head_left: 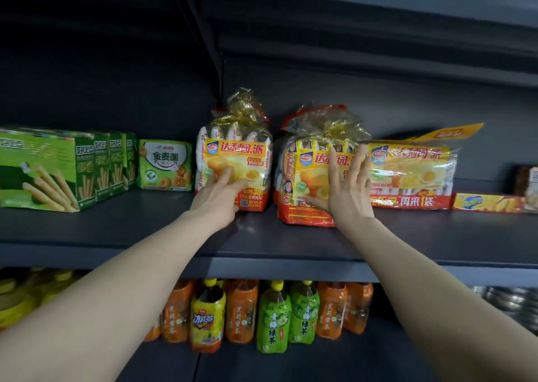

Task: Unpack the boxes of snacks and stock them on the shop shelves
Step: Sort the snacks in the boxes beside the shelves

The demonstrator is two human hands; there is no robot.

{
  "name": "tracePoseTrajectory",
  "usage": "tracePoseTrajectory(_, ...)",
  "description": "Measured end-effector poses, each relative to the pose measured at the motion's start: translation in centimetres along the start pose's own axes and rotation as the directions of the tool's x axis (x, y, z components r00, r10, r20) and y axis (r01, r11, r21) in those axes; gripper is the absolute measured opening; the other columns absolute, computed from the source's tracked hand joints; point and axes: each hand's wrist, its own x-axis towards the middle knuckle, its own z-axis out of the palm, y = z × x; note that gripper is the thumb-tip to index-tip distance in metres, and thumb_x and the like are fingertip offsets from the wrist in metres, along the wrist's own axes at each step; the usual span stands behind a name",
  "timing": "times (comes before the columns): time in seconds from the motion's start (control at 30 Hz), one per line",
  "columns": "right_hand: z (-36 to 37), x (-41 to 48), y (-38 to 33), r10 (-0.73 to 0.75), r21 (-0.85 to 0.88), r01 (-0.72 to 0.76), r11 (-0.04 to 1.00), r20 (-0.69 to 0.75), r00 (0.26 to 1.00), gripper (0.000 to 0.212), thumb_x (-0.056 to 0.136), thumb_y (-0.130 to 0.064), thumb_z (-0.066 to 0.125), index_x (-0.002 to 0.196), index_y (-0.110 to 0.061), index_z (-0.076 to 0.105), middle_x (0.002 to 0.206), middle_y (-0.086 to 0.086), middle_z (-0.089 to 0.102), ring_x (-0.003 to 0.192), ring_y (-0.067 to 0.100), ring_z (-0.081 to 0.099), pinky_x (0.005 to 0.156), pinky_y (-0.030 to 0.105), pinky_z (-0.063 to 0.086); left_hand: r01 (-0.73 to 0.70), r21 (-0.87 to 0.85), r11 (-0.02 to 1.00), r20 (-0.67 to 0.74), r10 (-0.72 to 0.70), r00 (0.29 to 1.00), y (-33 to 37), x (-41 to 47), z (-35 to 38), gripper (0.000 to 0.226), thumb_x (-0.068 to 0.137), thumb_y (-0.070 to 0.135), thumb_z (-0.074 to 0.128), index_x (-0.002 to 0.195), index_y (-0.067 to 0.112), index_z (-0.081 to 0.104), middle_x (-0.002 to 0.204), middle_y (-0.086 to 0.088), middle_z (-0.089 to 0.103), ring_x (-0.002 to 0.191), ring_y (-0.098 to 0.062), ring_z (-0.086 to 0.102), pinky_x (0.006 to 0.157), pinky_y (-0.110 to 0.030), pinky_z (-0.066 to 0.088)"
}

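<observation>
Hands rest flat on two snack bags on the dark shelf (131,230). The left hand (221,191) lies on the front of the left bag (235,154), fingers straight and close, holding nothing. The right hand (348,186) lies on the middle bag (308,178), fingers spread wide. Both bags stand tall, tied tops pointing up. The right bag (413,172) lies on its side, long way along the shelf. Green boxes (43,169) stand further left.
</observation>
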Motion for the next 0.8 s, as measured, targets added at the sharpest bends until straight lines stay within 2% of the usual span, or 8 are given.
tracePoseTrajectory(0.1, -1.2, -0.9, 0.1, -0.007, -0.036, 0.008, 0.999, 0.024, 1.000, 0.116, 0.080, -0.074, 0.056, 0.158, -0.021, -0.013, 0.157, 0.033, -0.021, 0.147, 0.052, -0.004, 0.113, 0.060, 0.027, -0.024, -0.030, 0.999, -0.051, 0.022, 0.998, 0.2, -0.9, -0.7, 0.064, 0.095, 0.017, 0.059, 0.150, 0.033, 0.031, 0.163, -0.006, 0.011, 0.145, -0.036, 0.020, 0.114, -0.049, 0.033)
tracePoseTrajectory(0.27, -4.1, -3.6, -0.7, -0.056, -0.090, 0.066, 0.994, 0.102, 0.993, 0.097, 0.091, -0.066, 0.047, 0.159, -0.020, -0.004, 0.162, 0.021, -0.017, 0.150, 0.046, -0.004, 0.117, 0.057, 0.024, -0.048, -0.065, 0.997, -0.111, 0.040, 0.993, 0.3, -3.9, -2.5, 0.056, 0.096, 0.023, 0.058, 0.148, 0.028, 0.037, 0.159, -0.007, 0.024, 0.141, -0.036, 0.030, 0.110, -0.049, 0.038)
tracePoseTrajectory(0.33, -5.5, -5.0, -2.0, -0.074, -0.086, 0.083, 0.993, 0.102, 0.992, 0.089, 0.095, -0.062, 0.046, 0.159, -0.018, 0.004, 0.164, 0.022, -0.005, 0.150, 0.045, 0.004, 0.115, 0.056, 0.029, -0.077, -0.056, 0.995, -0.148, 0.068, 0.987, -0.1, -5.7, -3.4, 0.054, 0.096, 0.024, 0.058, 0.147, 0.026, 0.040, 0.155, -0.008, 0.031, 0.137, -0.036, 0.034, 0.106, -0.048, 0.041)
tracePoseTrajectory(0.5, -8.9, -9.1, -7.0, -0.126, -0.033, 0.126, 0.991, 0.027, 0.992, 0.066, 0.099, -0.047, 0.049, 0.152, -0.010, 0.031, 0.154, 0.022, 0.030, 0.137, 0.043, 0.035, 0.099, 0.055, 0.044, -0.102, -0.052, 0.993, -0.205, 0.089, 0.975, -2.3, -11.8, -5.8, 0.052, 0.096, 0.026, 0.058, 0.145, 0.027, 0.043, 0.148, -0.004, 0.039, 0.126, -0.031, 0.043, 0.094, -0.044, 0.047)
tracePoseTrajectory(0.63, -10.9, -13.7, -12.3, -0.192, -0.011, 0.192, 0.981, -0.004, 0.981, 0.059, 0.098, -0.039, 0.053, 0.145, -0.005, 0.041, 0.140, 0.024, 0.047, 0.119, 0.045, 0.050, 0.088, 0.052, 0.048, -0.110, -0.041, 0.993, -0.234, 0.097, 0.967, -6.3, -17.8, -6.9, 0.047, 0.096, 0.028, 0.057, 0.141, 0.023, 0.047, 0.139, -0.003, 0.046, 0.121, -0.030, 0.047, 0.089, -0.043, 0.049)
tracePoseTrajectory(0.8, -11.4, -21.3, -19.2, -0.257, 0.054, 0.256, 0.965, 0.013, 0.966, 0.049, 0.096, -0.034, 0.058, 0.135, -0.005, 0.051, 0.126, 0.021, 0.056, 0.106, 0.043, 0.056, 0.081, 0.048, 0.048, -0.062, -0.081, 0.995, -0.231, 0.042, 0.972, -12.9, -26.5, -6.0, 0.039, 0.096, 0.025, 0.056, 0.134, 0.021, 0.054, 0.130, -0.005, 0.051, 0.117, -0.032, 0.049, 0.092, -0.045, 0.047)
